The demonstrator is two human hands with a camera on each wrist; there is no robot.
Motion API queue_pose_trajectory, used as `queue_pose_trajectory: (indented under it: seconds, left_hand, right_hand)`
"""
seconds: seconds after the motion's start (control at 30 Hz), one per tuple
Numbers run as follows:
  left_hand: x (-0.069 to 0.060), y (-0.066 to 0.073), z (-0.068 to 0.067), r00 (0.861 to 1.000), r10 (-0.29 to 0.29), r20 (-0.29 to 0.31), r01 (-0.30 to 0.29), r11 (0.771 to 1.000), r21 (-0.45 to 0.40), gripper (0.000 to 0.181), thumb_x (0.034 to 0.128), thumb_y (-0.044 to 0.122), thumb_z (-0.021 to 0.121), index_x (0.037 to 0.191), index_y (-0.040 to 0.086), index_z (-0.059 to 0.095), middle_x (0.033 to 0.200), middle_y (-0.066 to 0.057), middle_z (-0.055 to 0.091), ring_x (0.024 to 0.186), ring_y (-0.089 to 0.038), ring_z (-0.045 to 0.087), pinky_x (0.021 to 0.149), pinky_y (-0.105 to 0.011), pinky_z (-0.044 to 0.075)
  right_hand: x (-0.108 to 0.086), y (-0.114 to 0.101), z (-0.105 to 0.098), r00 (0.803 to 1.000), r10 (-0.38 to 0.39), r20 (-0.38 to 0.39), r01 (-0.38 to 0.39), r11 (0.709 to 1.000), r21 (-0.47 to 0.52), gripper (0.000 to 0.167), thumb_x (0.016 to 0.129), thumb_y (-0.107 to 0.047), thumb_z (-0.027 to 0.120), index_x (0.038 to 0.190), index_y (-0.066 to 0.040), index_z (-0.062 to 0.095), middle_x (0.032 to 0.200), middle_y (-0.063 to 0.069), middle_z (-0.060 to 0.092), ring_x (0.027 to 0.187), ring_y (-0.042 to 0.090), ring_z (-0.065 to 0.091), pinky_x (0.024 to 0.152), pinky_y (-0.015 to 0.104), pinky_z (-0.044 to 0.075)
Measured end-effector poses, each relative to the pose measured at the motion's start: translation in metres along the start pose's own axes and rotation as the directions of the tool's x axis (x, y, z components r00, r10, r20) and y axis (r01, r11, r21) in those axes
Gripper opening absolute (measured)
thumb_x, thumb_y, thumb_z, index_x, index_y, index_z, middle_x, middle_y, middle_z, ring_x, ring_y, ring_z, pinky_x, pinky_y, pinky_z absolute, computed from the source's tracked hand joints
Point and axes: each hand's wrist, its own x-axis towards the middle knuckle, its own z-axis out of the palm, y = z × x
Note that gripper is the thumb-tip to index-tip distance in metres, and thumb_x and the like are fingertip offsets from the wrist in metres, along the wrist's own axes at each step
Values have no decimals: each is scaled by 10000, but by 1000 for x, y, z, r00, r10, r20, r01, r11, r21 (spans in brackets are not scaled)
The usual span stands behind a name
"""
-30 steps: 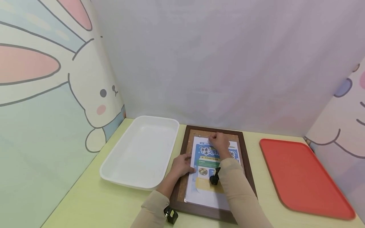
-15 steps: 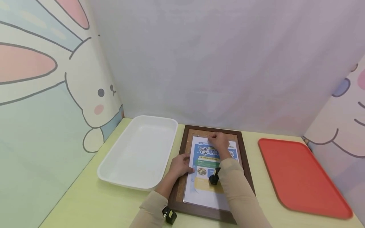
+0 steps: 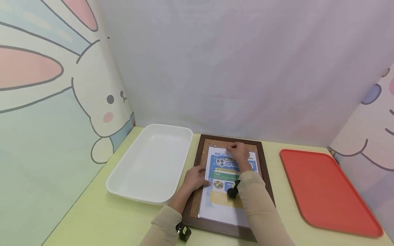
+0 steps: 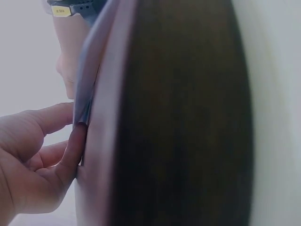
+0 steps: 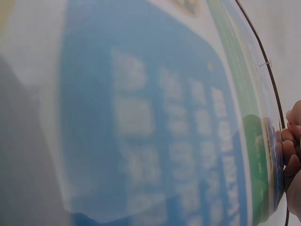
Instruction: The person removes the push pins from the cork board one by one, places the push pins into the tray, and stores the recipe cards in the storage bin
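Right hand has edged rightward, fingers curled, over the poster.

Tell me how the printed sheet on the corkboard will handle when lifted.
The printed sheet is probably light, being thin-edged. Its glossy, reflective face may feel slippery. Lying largely flat, it could be somewhat stiff, though likely still bendable.

Hours read from centre of framed board: dark-brown rim, brown cork. Sheet: white ground, blue panel with dark lettering toward 12, green band near centre, yellow block toward 6. Between 9 and 10: white tray. At 3: red tray. Table: pale yellow-green. At 12: lilac-grey backdrop. At 10: white rabbit print, grey-outlined, pink ear linings. Sleeves: beige.
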Motion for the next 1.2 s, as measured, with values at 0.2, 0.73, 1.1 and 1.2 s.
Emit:
queue_pose_trajectory:
  seconds: [0.2,0.73,1.1,1.2]
  left_hand:
    - [0,-1,1,1000,-3,3,3,1000,-10,665,630,89,845,1237,53,576,795,-35,596,742,-189,566,679,-360,470]
    - [5,2,9,999,35,-1,-35,999,2,677,607,98,859,1225,53,588,857,-52,623,805,-214,578,749,-396,472]
    - [10,0,5,999,36,0,-36,999,-13,685,612,86,853,1239,58,579,874,-64,629,817,-224,582,760,-407,469]
    - [11,0,6,999,40,8,-40,999,-14,684,620,89,851,1245,59,575,869,-58,629,810,-216,583,752,-401,473]
  right_hand:
    - [-3,5,-2,1000,-12,24,10,995,103,154,855,-242,653,872,-92,687,866,65,634,784,241,547,783,439,388]
    - [-11,21,-39,999,-33,8,31,983,180,195,864,-262,667,971,-101,690,945,71,625,819,235,550,613,297,448]
    - [-11,26,-44,1000,-9,12,6,976,219,217,860,-274,676,984,-95,678,958,86,611,855,252,536,716,338,465]
    - [3,50,-35,999,-34,-16,36,984,174,239,856,-341,668,982,-139,678,935,44,611,833,219,531,695,321,462]
